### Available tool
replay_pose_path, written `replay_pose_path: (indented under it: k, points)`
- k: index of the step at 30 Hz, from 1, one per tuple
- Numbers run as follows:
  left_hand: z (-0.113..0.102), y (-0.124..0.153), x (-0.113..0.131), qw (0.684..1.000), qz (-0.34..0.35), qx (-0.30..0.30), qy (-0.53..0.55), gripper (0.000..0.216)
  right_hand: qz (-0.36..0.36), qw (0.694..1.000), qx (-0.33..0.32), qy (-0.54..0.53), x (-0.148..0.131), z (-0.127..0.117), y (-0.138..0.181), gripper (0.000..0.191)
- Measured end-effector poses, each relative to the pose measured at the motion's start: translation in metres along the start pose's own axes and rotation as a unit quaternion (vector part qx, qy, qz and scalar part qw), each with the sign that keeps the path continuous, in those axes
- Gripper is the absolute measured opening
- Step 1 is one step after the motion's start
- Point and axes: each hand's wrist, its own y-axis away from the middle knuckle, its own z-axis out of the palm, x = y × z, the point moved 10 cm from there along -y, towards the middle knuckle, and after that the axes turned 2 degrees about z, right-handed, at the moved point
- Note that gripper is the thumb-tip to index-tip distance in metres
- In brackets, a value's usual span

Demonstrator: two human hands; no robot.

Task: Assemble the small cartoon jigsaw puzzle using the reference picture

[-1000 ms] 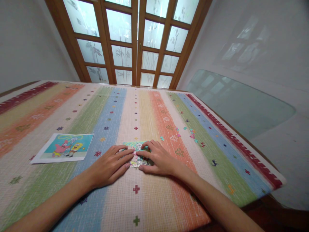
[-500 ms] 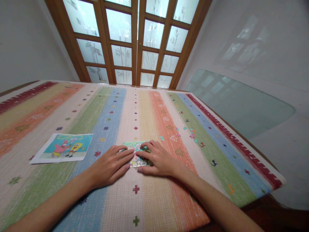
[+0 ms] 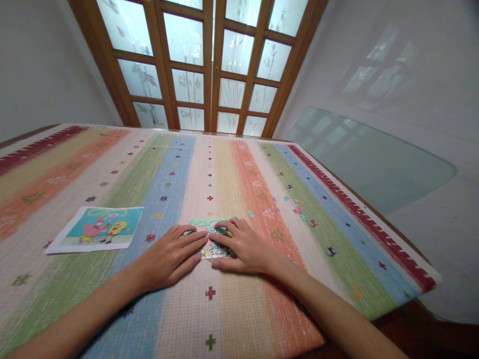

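Observation:
A small jigsaw puzzle (image 3: 211, 250), partly put together, lies on the striped tablecloth in front of me. My left hand (image 3: 177, 253) rests over its left side, fingers stretched out and lying flat with the tips on the pieces. From the right, my right hand (image 3: 241, 245) reaches over the other side; its fingers are apart and slightly bent, index fingertip on the puzzle's middle and thumb near the lower edge. Both index fingertips nearly meet. Much of the puzzle is hidden under the hands, and no separate piece shows in either one.
Left of the hands lies a printed cartoon picture (image 3: 101, 229) on white paper. Several loose puzzle pieces (image 3: 298, 208) are scattered to the right, with a lone turquoise piece (image 3: 250, 214) closer in. Wooden doors with frosted panes (image 3: 187, 85) stand beyond the table.
My right hand's fingers have shifted very slightly on the puzzle. My left hand stays in place, and the loose pieces and the picture have not moved.

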Motion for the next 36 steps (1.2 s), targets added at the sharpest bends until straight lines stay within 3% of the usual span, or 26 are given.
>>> replay_pose_path:
  k: [9, 26, 31, 33, 36]
  points:
    - [-0.001, 0.001, -0.003, 1.0, -0.014, 0.003, 0.003, 0.037, 0.013, 1.0, 0.003, -0.026, 0.001, 0.001, 0.0, 0.07]
    - [0.0, 0.001, -0.004, 0.999, -0.025, -0.008, 0.02, 0.038, 0.018, 1.0, -0.001, 0.008, 0.003, -0.004, -0.003, 0.056]
    - [-0.002, 0.001, -0.004, 0.999, -0.028, 0.005, 0.031, 0.039, 0.094, 0.991, 0.073, 0.057, 0.047, -0.036, 0.007, 0.026]
    - [-0.003, 0.001, -0.004, 0.999, -0.027, 0.006, 0.032, 0.039, 0.145, 0.979, 0.102, 0.099, 0.077, -0.052, 0.018, 0.023]
    - [-0.002, 0.002, -0.006, 0.999, -0.033, 0.005, 0.034, 0.042, 0.22, 0.957, 0.093, 0.165, 0.123, -0.069, 0.042, 0.022]
